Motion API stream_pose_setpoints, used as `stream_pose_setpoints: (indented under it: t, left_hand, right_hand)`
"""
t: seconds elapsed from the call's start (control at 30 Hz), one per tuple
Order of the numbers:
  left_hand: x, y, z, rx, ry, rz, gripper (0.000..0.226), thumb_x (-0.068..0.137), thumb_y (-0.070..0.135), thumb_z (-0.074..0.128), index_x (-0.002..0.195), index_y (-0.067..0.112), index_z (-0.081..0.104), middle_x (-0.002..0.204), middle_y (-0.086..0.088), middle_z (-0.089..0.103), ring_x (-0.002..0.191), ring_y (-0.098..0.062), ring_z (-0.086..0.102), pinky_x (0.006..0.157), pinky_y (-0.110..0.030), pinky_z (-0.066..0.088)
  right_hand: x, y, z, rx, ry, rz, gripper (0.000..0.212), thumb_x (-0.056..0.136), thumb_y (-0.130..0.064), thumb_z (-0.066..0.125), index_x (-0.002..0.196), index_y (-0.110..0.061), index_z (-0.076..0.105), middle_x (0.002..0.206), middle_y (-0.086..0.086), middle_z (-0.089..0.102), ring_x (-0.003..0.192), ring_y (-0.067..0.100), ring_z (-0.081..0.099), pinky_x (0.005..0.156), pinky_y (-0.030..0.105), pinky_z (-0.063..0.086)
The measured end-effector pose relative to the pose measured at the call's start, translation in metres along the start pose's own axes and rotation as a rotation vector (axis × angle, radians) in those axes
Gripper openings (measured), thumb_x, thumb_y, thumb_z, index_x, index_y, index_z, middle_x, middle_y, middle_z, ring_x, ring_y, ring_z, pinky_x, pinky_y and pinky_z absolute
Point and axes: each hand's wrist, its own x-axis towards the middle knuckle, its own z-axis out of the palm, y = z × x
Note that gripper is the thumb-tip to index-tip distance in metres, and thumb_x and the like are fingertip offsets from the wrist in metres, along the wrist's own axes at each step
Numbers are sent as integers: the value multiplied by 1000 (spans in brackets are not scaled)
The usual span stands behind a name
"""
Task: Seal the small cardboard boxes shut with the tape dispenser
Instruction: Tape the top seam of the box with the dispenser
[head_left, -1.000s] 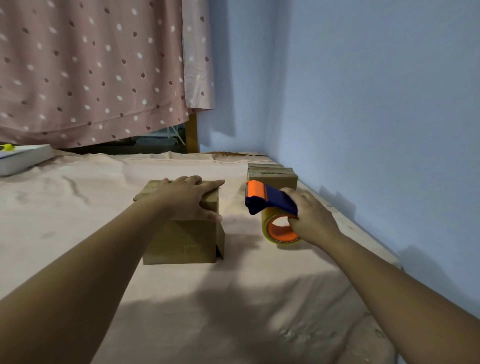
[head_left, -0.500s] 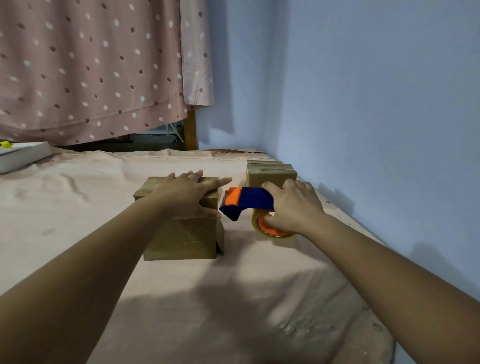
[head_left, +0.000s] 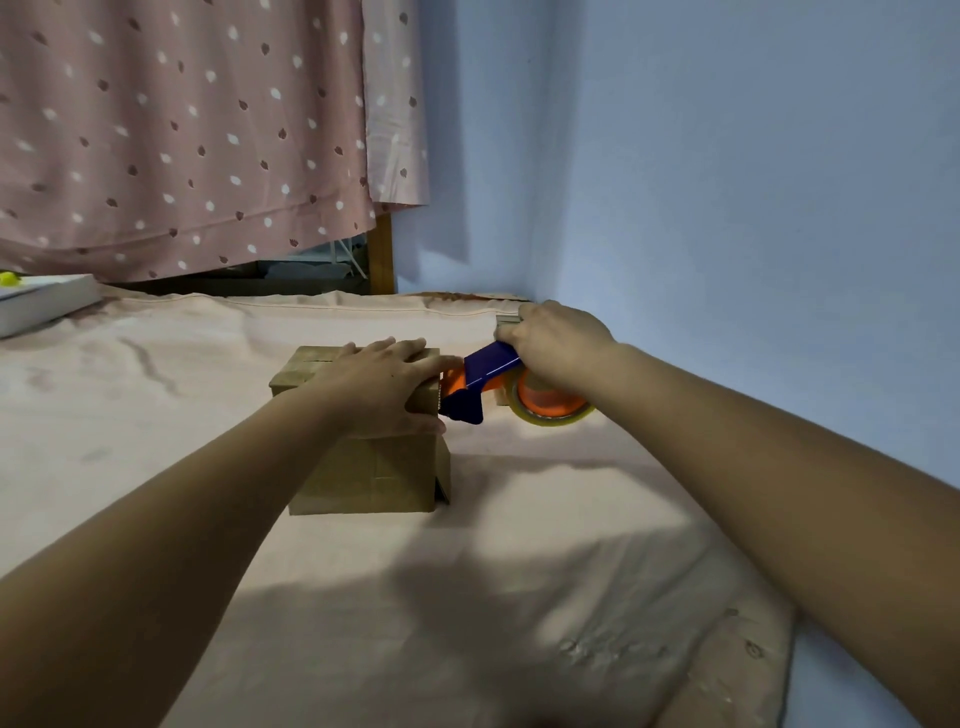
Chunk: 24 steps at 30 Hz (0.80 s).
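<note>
Your left hand (head_left: 379, 382) lay flat with straight fingers on top of the cardboard box (head_left: 363, 470), which stood on the pink cloth (head_left: 519, 545). Your right hand (head_left: 558, 348) gripped the tape dispenser (head_left: 485, 382), whose orange front end touched the box's upper right edge. A second box (head_left: 506, 326) stood behind this hand, mostly hidden.

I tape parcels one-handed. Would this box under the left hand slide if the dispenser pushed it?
Probably: the small cardboard box looks light, so it might slide on the cloth. The left hand pressing its top likely steadies it.
</note>
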Motion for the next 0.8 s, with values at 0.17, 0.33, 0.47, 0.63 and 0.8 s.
stream_pose_setpoints:
  t: [0.17, 0.33, 0.47, 0.63, 0.8]
  left_hand:
    - [4, 3, 2, 53, 23, -3, 90, 84, 67, 49, 150, 39, -6, 156, -3, 21, 139, -28, 27, 108, -48, 32]
    - [11, 8, 7, 75, 90, -22, 91, 84, 65, 49, 152, 29, 0, 144, -5, 37, 126, -25, 40, 99, -40, 41]
    - [12, 6, 8, 64, 90, 14, 88, 87, 62, 49, 152, 27, 2, 141, -5, 38, 122, -24, 42, 96, -37, 44]
    - [13, 5, 6, 64, 97, 44, 81, 91, 55, 47, 152, 27, 2, 143, -6, 36, 122, -24, 42, 95, -35, 43]
    - [15, 2, 9, 66, 141, 67, 78, 91, 55, 46, 152, 26, 7, 138, -5, 40, 117, -22, 45, 93, -34, 45]
  right_hand:
    - [9, -6, -19, -131, -21, -40, 35, 93, -14, 54, 128, -19, 51, 114, 10, 53, 103, 27, 52, 67, 33, 37]
    - [20, -15, -37, -244, -15, -42, 31, 96, -9, 46, 125, -15, 55, 116, 11, 54, 107, 30, 52, 71, 34, 36]
    - [21, -18, -42, -297, -30, -62, 27, 97, -12, 49, 122, -16, 57, 114, 11, 55, 105, 30, 53, 71, 35, 37]
    - [18, -13, -40, -262, -34, -90, 32, 96, -16, 50, 127, -21, 54, 113, 11, 53, 103, 29, 51, 71, 35, 36]
    - [18, -10, -38, -230, -64, -99, 38, 96, -18, 49, 133, -25, 49, 117, 12, 52, 107, 30, 48, 75, 37, 36]
